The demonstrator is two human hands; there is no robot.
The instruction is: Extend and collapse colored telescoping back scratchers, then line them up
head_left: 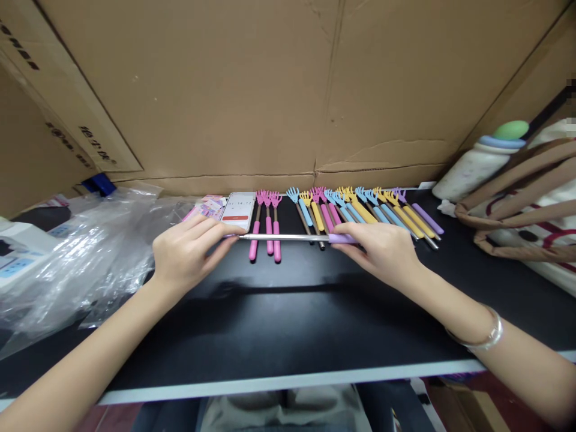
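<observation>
I hold an extended telescopic back scratcher level above the black table. My left hand pinches its metal rod end, the head hidden under the fingers. My right hand grips its purple handle. Behind the rod lie three pink scratchers side by side. Right of them lies a row of several blue, yellow, pink and purple scratchers.
A phone showing a timer lies by the pink scratchers, beside small pink packets. Crumpled clear plastic bags fill the left. A white bottle and a striped bag with brown straps sit right. Cardboard walls stand behind.
</observation>
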